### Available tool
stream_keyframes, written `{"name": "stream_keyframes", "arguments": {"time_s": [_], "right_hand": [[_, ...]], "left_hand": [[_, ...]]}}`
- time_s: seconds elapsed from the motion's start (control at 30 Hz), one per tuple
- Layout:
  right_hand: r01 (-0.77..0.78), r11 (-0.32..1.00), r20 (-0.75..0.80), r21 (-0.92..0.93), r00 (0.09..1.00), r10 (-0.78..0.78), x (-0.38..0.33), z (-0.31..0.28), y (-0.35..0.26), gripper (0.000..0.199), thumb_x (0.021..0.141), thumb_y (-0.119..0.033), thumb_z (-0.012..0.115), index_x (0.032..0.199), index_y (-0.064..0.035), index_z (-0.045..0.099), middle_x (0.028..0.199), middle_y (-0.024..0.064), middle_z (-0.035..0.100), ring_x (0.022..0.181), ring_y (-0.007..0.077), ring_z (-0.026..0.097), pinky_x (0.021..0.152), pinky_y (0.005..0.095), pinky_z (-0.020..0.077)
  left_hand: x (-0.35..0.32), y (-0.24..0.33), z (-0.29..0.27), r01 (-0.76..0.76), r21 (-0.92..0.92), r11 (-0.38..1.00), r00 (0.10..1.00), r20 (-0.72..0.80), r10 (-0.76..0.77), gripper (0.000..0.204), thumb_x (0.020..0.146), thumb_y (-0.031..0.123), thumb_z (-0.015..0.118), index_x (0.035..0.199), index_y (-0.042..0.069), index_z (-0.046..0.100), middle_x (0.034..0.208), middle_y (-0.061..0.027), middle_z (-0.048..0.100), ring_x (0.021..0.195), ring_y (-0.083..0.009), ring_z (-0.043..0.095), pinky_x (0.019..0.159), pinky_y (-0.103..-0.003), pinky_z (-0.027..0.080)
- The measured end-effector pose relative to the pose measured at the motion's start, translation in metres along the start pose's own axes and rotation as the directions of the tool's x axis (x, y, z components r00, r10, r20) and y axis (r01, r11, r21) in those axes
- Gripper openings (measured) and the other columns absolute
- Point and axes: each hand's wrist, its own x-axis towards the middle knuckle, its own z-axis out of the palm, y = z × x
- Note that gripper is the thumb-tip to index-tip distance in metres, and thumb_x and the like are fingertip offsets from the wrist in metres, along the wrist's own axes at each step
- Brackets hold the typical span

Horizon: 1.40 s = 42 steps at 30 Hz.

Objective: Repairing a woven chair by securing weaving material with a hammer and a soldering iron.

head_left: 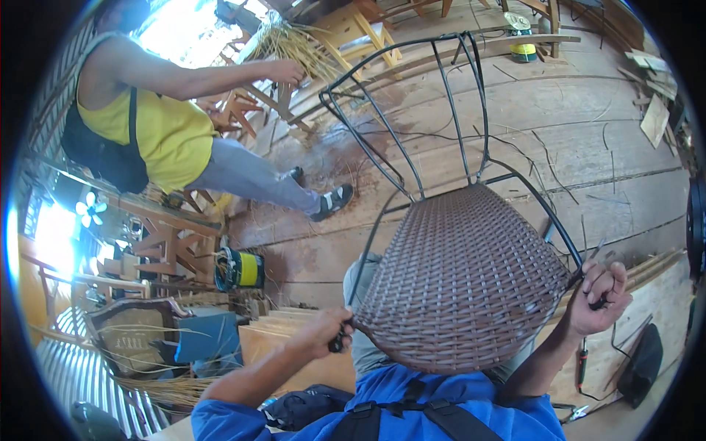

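At the seat's left rim, the left hand point(323, 332) is curling shut around the black frame tube where the weave ends. Opposite it, the right hand point(599, 298) is gripping the right edge of the frame, fingers folded tight over the tube. Between the 2 hands the wicker chair point(463, 279) is lying tilted across the person's lap, its brown woven seat facing up and its bare black metal backrest bars point(412, 95) reaching away over the plank floor point(588, 140). Beyond, another person in a yellow shirt point(165, 132) is handling a bundle of pale reeds point(294, 40).
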Motion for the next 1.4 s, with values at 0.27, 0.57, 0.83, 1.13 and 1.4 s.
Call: {"name": "stream_keyframes", "arguments": {"time_s": [0.27, 0.57, 0.83, 1.13, 1.4], "right_hand": [[-0.047, 0.993, -0.200, -0.110, 0.979, 0.024, -0.011, -0.037, -0.018, 0.047, 0.095, -0.044, 0.027, 0.092, -0.0039, 0.051, 0.045, -0.0050, 0.025, 0.045, 0.0082, 0.027, 0.056, 0.0266, 0.0312], [0.039, 0.979, -0.062, -0.198, 0.997, -0.053, 0.003, -0.011, -0.076, 0.048, 0.093, -0.047, 0.029, 0.087, -0.0031, 0.049, 0.044, -0.0048, 0.025, 0.046, 0.0086, 0.028, 0.056, 0.0285, 0.0290], [0.124, 0.963, 0.174, -0.239, 0.981, -0.083, 0.021, 0.037, -0.104, 0.050, 0.091, -0.050, 0.034, 0.089, -0.0015, 0.048, 0.047, -0.0040, 0.026, 0.045, 0.0084, 0.025, 0.053, 0.0269, 0.0245], [0.175, 0.860, 0.446, -0.480, 0.892, 0.068, 0.046, 0.152, -0.119, 0.032, 0.091, -0.026, 0.047, 0.083, 0.0030, 0.056, 0.064, 0.0028, 0.050, 0.048, 0.0025, 0.036, 0.045, 0.0176, 0.0284], [0.369, 0.626, 0.607, -0.687, 0.765, 0.216, 0.043, 0.255, -0.078, 0.040, 0.093, -0.035, 0.046, 0.081, 0.0023, 0.053, 0.055, -0.0043, 0.037, 0.046, 0.0009, 0.030, 0.043, 0.0177, 0.0225]], "left_hand": [[-0.005, -0.051, 0.060, -0.160, 0.073, 0.984, 0.970, -0.171, 0.170, 0.030, 0.091, 0.031, 0.043, 0.072, 0.007, 0.047, 0.055, 0.0004, 0.041, 0.041, -0.0100, 0.039, 0.037, -0.024, 0.032], [0.008, -0.093, 0.065, -0.269, 0.120, 0.955, 0.961, -0.022, 0.274, 0.034, 0.093, 0.033, 0.042, 0.070, 0.008, 0.046, 0.055, 0.0016, 0.041, 0.043, -0.0088, 0.037, 0.039, -0.024, 0.031], [0.032, -0.115, 0.067, -0.362, 0.089, 0.928, 0.929, 0.118, 0.351, 0.037, 0.094, 0.031, 0.040, 0.065, 0.008, 0.046, 0.053, 0.0012, 0.042, 0.043, -0.0098, 0.038, 0.041, -0.026, 0.031], [0.068, -0.141, 0.069, -0.278, -0.085, 0.957, 0.893, 0.345, 0.290, 0.042, 0.094, 0.040, 0.039, 0.076, 0.008, 0.060, 0.062, -0.0001, 0.057, 0.045, -0.0070, 0.039, 0.042, -0.022, 0.029], [0.085, -0.142, 0.062, -0.404, 0.191, 0.895, 0.861, 0.410, 0.301, 0.048, 0.095, 0.039, 0.039, 0.074, 0.002, 0.061, 0.069, -0.0031, 0.058, 0.062, -0.0107, 0.048, 0.058, -0.027, 0.041]]}}
